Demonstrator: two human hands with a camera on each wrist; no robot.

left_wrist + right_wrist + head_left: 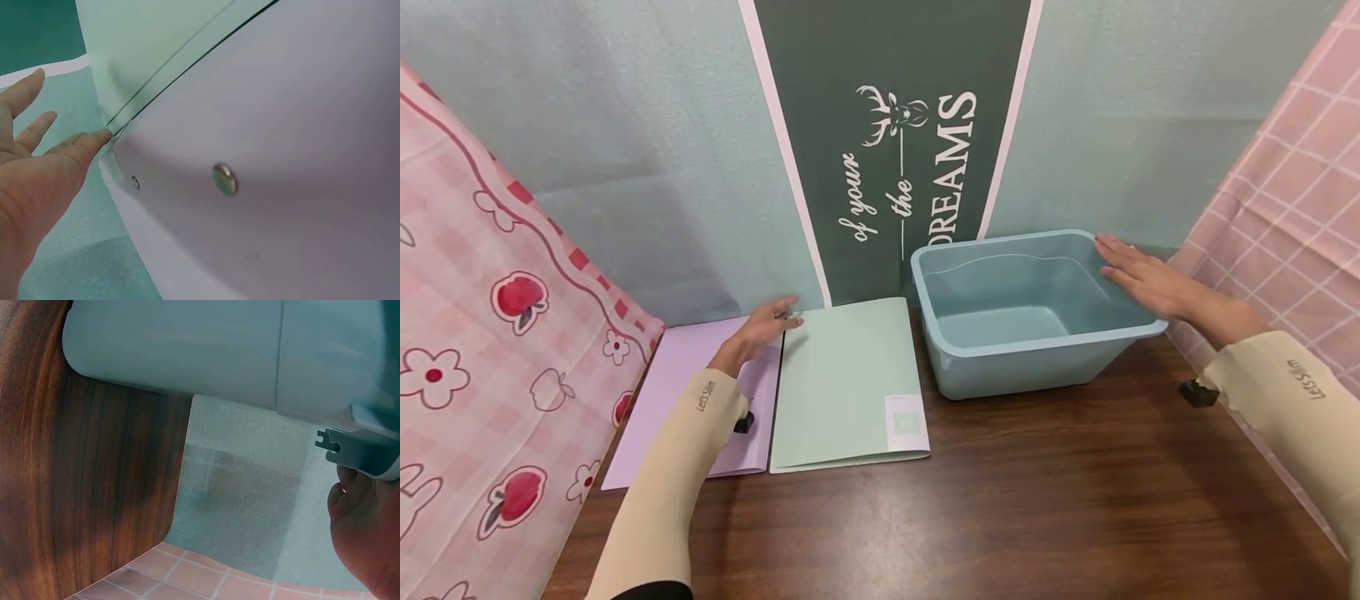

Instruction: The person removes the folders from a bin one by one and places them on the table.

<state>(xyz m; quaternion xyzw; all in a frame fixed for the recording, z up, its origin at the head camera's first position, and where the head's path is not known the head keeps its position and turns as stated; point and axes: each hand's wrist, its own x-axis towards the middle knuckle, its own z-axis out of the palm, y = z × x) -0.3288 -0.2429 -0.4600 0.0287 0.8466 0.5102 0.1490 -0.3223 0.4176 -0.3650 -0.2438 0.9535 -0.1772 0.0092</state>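
A light purple folder [651,408] and a pale green folder [850,367] lie side by side on the table. My left hand [765,327] is at their back edges, fingers extended, with one fingertip right at the corner where they meet. In the left wrist view, round metal studs [225,179] show on the purple folder. A white label [907,422] marks the green folder's front right corner. To the right stands a blue plastic basin [1022,367], upright. My right hand [1150,279] rests on its right rim with straight fingers; the right wrist view shows the basin's underside handle [362,453].
The dark wooden table [1000,500] extends in front of the folders and basin. A cloth backdrop [685,167] with lettering rises behind them. Pink patterned cloth [482,350] hangs at the left, and pink checked cloth [1292,217] at the right.
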